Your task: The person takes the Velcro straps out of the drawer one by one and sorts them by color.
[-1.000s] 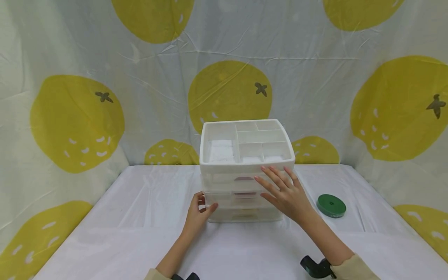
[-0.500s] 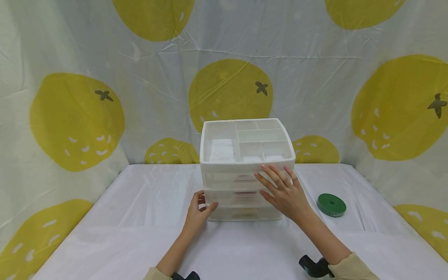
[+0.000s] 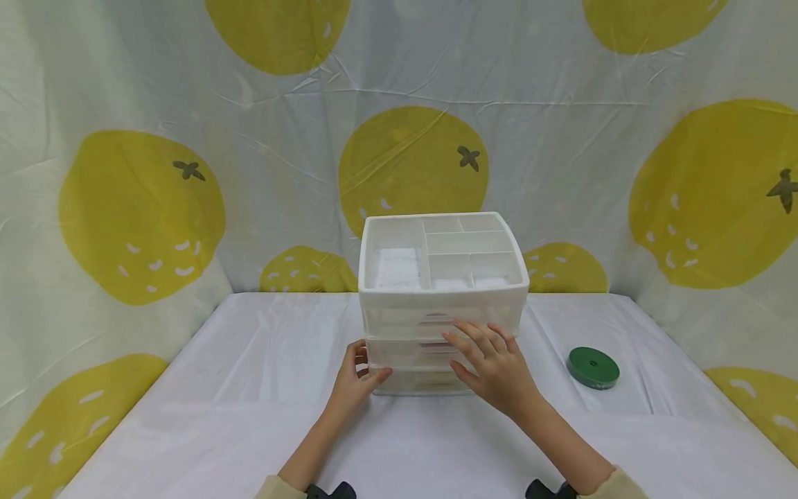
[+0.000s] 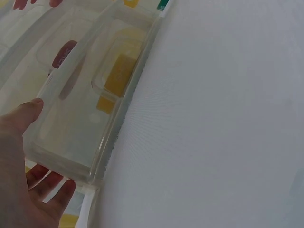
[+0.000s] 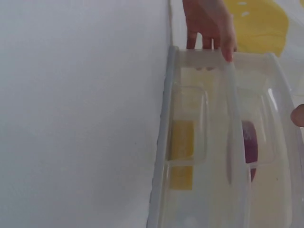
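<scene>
A white plastic drawer organizer (image 3: 399, 312) with a divided top tray stands upright on the table. My left hand (image 3: 350, 380) grips its lower left side, thumb on the front and fingers round the side. In the left wrist view that thumb (image 4: 31, 111) lies on a drawer front's edge. My right hand (image 3: 495, 367) is at the drawer fronts on the right, fingers spread and slightly bent; whether they touch cannot be made out. Through the clear drawers show a yellow block-like item (image 5: 182, 142) at the bottom and a dark red item (image 5: 250, 145) above it.
A green ribbon roll (image 3: 593, 368) lies flat to the right of the organizer. White cloth (image 3: 274, 409) covers the table. Behind and at the sides hangs a curtain (image 3: 280, 173) printed with large yellow fruit.
My right hand has come down and a little left, from just below the tray rim to the lower drawer fronts. The left hand keeps its place on the organizer.
</scene>
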{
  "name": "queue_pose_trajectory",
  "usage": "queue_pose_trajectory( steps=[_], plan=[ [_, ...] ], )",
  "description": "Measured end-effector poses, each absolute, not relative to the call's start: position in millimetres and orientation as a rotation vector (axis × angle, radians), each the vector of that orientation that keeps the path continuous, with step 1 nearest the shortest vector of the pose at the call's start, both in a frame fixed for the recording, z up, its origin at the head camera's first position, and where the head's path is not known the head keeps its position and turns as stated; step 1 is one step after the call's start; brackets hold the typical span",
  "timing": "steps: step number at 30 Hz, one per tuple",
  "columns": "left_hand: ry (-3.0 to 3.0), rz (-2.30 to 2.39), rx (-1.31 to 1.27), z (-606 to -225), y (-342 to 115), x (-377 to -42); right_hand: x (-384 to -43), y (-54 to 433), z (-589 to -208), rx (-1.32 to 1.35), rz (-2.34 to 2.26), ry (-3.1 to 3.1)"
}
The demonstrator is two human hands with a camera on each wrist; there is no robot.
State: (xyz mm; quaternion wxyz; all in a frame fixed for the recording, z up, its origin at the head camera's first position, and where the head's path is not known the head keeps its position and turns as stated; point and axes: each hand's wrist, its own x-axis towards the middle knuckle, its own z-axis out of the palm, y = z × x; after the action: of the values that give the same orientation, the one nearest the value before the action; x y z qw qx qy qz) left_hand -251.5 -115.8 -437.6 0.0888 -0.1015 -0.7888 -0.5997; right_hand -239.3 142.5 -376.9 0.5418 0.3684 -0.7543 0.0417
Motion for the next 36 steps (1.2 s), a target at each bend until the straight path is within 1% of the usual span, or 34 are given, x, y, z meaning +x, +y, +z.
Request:
queue_pose_trajectory(
  steps=[9, 17, 28, 36],
  plan=[
    [-2.391, -1.779, -0.293, -439, -118, -252, -240, 136, -381, 0.902, 0.071, -1.820],
    [-2.415, -1.823, -0.268, -409, -113, -233, -245, 136, -387, 0.879, -0.036, -1.845],
    [-2.417, -1.830, -0.277, -410, -114, -234, -250, 138, -390, 0.849, -0.134, -1.872],
    [-2.423, -1.820, -0.270, -411, -114, -232, -254, 135, -392, 0.836, -0.118, -1.810]
  ],
)
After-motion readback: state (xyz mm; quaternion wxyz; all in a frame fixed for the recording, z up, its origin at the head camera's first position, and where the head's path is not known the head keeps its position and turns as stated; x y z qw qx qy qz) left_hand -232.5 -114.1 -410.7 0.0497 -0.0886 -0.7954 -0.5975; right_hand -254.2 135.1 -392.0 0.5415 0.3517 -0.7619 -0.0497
